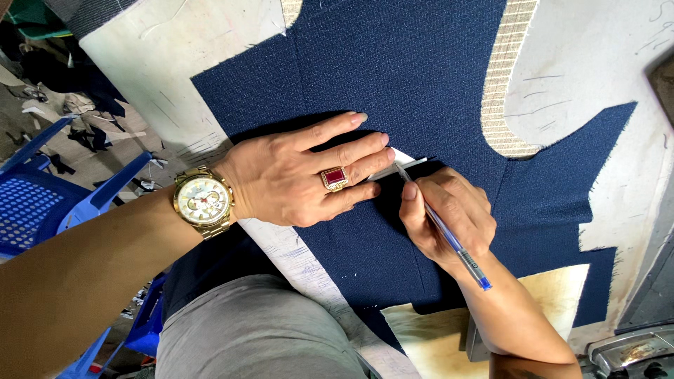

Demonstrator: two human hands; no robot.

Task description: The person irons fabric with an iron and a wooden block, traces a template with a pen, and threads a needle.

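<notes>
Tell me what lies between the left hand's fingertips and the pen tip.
In the head view, a small white strip lies on the navy fabric between the left hand and the pen in the right hand.

Open navy cloth (393, 77) above both hands; blue plastic chair (42, 203) and metal iron (632, 354) at the table's (175, 42) edges.

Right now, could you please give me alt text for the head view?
A left hand presses flat on navy fabric over a white table, pinning a white strip, while the right hand holds a blue pen, tip at it. A gold watch is on the left wrist.
</notes>
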